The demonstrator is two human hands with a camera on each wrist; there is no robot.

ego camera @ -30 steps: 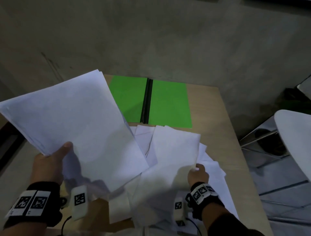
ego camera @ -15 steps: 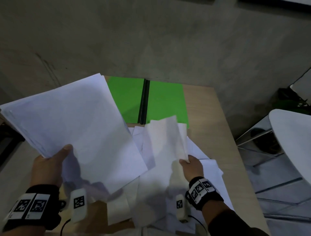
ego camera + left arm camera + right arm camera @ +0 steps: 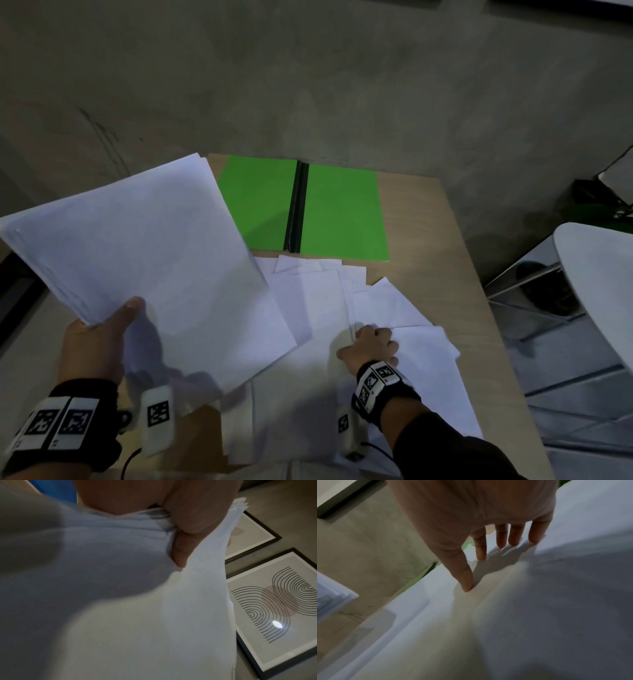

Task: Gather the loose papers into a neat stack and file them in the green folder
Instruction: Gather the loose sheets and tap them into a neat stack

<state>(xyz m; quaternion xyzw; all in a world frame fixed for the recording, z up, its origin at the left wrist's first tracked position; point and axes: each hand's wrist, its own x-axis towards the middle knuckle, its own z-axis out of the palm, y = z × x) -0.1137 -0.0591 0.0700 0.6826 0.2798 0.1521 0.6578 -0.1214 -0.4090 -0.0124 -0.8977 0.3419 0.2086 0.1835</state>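
My left hand (image 3: 102, 329) grips a thick stack of white papers (image 3: 144, 260) by its near left corner and holds it tilted above the table's left side. In the left wrist view the thumb lies on top of the stack (image 3: 120, 615). The green folder (image 3: 342, 212) lies open and flat at the far middle of the table, black spine up. Several loose white sheets (image 3: 394, 305) are spread in front of it. My right hand (image 3: 371, 342) rests on them, and its straight fingertips (image 3: 481, 558) touch the paper without holding a sheet.
The wooden table (image 3: 428, 219) ends close to the right of the loose sheets. A white chair (image 3: 599, 281) stands beyond that edge. Framed pictures (image 3: 278, 601) lie on the floor to the left. A grey wall rises behind the folder.
My right hand had lifted one sheet upright half a second ago. It now holds none and has come down flat onto the loose sheets. The left hand's stack has barely moved.
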